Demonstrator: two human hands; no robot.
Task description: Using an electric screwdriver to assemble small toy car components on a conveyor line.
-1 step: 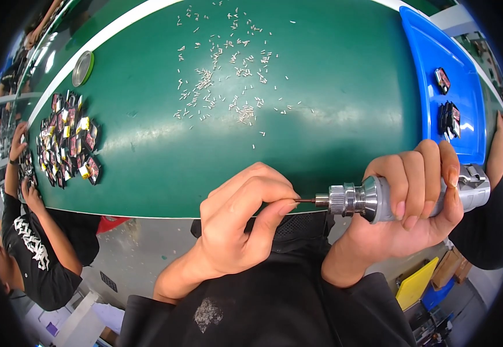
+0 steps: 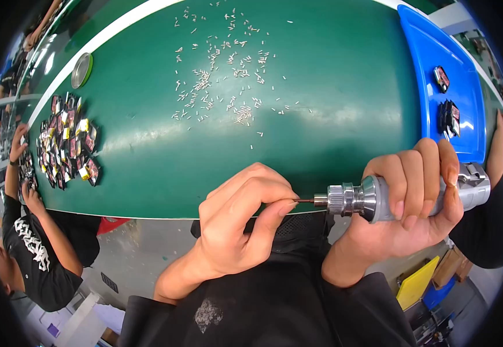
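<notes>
A grey electric screwdriver (image 2: pixel 378 198) with a silver ridged collar lies level in my right hand (image 2: pixel 413 194), whose fingers wrap round its body. Its thin brownish bit (image 2: pixel 306 200) points left. My left hand (image 2: pixel 243 214) pinches the far end of that bit between thumb and forefinger. The fingertips cover the bit's tip, so whether a small part sits there cannot be seen. Both hands are over the near edge of the green table (image 2: pixel 332 75), close to my body.
Many tiny silvery screws (image 2: pixel 243 113) lie scattered at the table's middle and far side. To the left are a heap of small black packs with yellow and white bits (image 2: pixel 69 144) and a round tin (image 2: pixel 82 70). A blue tray (image 2: pixel 465 63) at right holds several black pieces (image 2: pixel 450 120). Co-workers sit either side.
</notes>
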